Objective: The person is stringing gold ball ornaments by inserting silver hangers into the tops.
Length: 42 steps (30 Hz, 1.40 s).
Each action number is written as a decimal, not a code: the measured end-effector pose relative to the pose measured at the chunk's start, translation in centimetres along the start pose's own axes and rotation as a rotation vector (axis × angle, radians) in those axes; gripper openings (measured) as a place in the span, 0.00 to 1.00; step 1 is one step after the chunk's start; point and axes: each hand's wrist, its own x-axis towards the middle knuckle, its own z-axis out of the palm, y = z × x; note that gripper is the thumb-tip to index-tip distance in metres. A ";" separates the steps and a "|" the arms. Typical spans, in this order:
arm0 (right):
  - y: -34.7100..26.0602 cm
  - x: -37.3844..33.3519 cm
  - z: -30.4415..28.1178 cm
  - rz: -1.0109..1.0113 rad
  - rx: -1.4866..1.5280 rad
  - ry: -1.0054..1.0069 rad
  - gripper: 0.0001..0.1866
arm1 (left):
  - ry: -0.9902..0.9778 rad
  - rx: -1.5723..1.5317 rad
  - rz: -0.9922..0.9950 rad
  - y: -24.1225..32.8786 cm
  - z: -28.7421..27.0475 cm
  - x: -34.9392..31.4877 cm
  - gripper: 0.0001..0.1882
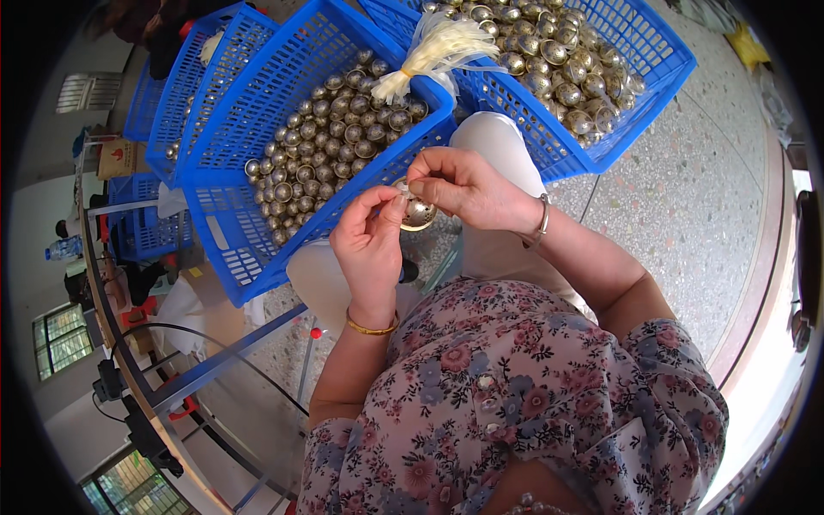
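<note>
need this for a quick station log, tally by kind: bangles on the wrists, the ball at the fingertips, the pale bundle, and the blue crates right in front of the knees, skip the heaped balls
metal ball: 1
bangles: 2 (gold-toned bangle, silver-toned bangle)
pale bundle: 1
blue crates: 2 (left crate, right crate)
total: 6

Held ball (418,214) silvery; crates (433,129) blue; strip bundle (414,69) cream; blouse (515,369) pale pink (red-and-blue floral).
</note>
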 end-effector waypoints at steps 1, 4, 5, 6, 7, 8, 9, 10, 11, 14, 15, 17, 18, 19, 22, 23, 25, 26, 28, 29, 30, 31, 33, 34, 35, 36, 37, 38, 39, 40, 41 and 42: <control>0.0 0.0 0.0 0.004 0.006 0.001 0.05 | 0.009 0.040 -0.004 0.1 0.0 0.0 0.04; 0.0 0.0 0.0 0.005 0.003 0.001 0.05 | 0.000 -0.021 0.007 0.2 0.2 -0.1 0.04; 0.0 0.0 0.1 0.003 -0.004 0.000 0.05 | 0.001 -0.021 0.007 0.2 0.2 -0.1 0.04; 0.0 -0.1 0.1 0.003 -0.004 0.000 0.05 | -0.002 0.013 0.013 0.1 0.3 -0.1 0.04; 0.1 -0.1 0.1 -0.006 -0.014 -0.001 0.05 | -0.004 0.048 0.018 0.1 0.3 -0.1 0.03; 0.1 -0.1 0.2 -0.015 -0.023 -0.003 0.05 | -0.003 0.048 0.018 0.1 0.2 -0.1 0.03; 0.2 -0.1 0.2 -0.014 -0.023 -0.003 0.05 | -0.017 0.014 -0.011 0.3 0.2 0.0 0.03; 0.2 -0.1 0.2 0.024 0.014 -0.015 0.05 | -0.032 -0.021 -0.040 0.3 0.2 0.0 0.03; 0.2 -0.1 0.2 0.063 0.051 -0.027 0.05 | -0.032 -0.022 -0.039 0.1 0.1 0.1 0.03; 0.5 0.0 0.1 0.022 0.143 -0.024 0.08 | -0.053 -0.204 -0.106 -0.3 -0.2 0.5 0.02; 0.5 -0.1 -0.1 0.022 0.143 -0.024 0.08 | -0.034 -0.205 -0.129 -0.2 -0.2 0.7 0.03; 0.3 -0.2 -0.5 0.010 0.143 -0.016 0.12 | -0.010 -0.205 -0.151 0.0 -0.3 0.7 0.03; 0.3 -0.2 -0.7 0.010 0.143 -0.018 0.12 | -0.006 -0.196 -0.151 0.0 -0.3 0.7 0.03; 0.3 -0.2 -0.9 0.021 0.112 -0.019 0.12 | -0.004 -0.189 -0.151 0.0 -0.3 0.7 0.03; 0.2 -0.3 -1.2 0.039 -0.006 -0.006 0.10 | -0.004 -0.168 -0.138 -0.2 -0.1 0.8 0.03; 0.1 -0.3 -1.2 0.048 -0.093 0.008 0.07 | -0.004 -0.168 -0.137 -0.1 -0.1 0.8 0.03; 0.3 -0.3 -1.4 -0.006 -0.126 0.031 0.05 | -0.018 -0.133 -0.122 -0.1 0.0 0.8 0.04; 0.3 -0.3 -1.4 -0.059 -0.159 0.054 0.02 | -0.018 -0.133 -0.121 -0.2 -0.1 0.8 0.04; 0.2 -0.4 -1.6 -0.079 -0.181 0.060 0.01 | -0.064 -0.086 -0.088 -0.6 -0.4 0.8 0.04; 0.2 -0.4 -1.7 -0.099 -0.202 0.065 0.01 | -0.062 -0.085 -0.088 -0.7 -0.4 0.8 0.04; 0.1 -0.4 -1.8 -0.100 -0.201 0.063 0.01 | -0.080 -0.064 -0.047 -0.8 -0.4 0.8 0.05; 0.0 -0.4 -1.9 -0.090 -0.189 0.058 0.01 | -0.102 -0.046 -0.007 -0.7 -0.3 0.9 0.06; 0.0 -0.5 -2.1 -0.080 -0.178 0.053 0.01 | -0.107 0.033 0.059 0.0 0.2 0.9 0.10; -0.1 -0.5 -2.2 -0.113 -0.236 0.045 0.01 | -0.108 0.115 0.124 0.7 0.4 1.0 0.13; -0.1 -0.5 -2.2 -0.146 -0.295 0.037 0.01 | -0.107 0.115 0.123 1.0 0.4 1.1 0.13; -0.3 -0.5 -2.1 -0.144 -0.294 0.036 0.01 | -0.147 0.283 0.214 1.2 0.3 1.3 0.15; -0.7 -0.5 -2.1 -0.182 -0.372 0.018 0.01 | -0.186 0.453 0.305 1.4 0.2 1.5 0.17; -0.9 -0.5 -2.0 -0.220 -0.450 0.000 0.01 | -0.183 0.453 0.304 1.2 0.0 1.6 0.17; -0.9 -0.5 -1.9 -0.220 -0.449 -0.003 0.01 | -0.202 0.512 0.359 0.9 -0.2 1.7 0.13; -0.9 -0.4 -2.0 -0.257 -0.477 -0.005 0.02 | -0.223 0.570 0.414 0.7 -0.3 1.8 0.09; -0.9 -0.3 -2.0 -0.293 -0.506 -0.007 0.02 | -0.221 0.570 0.412 0.8 -0.3 1.7 0.09; -0.9 -0.3 -2.0 -0.293 -0.505 -0.009 0.02 | -0.196 0.587 0.424 1.0 -0.3 1.7 0.07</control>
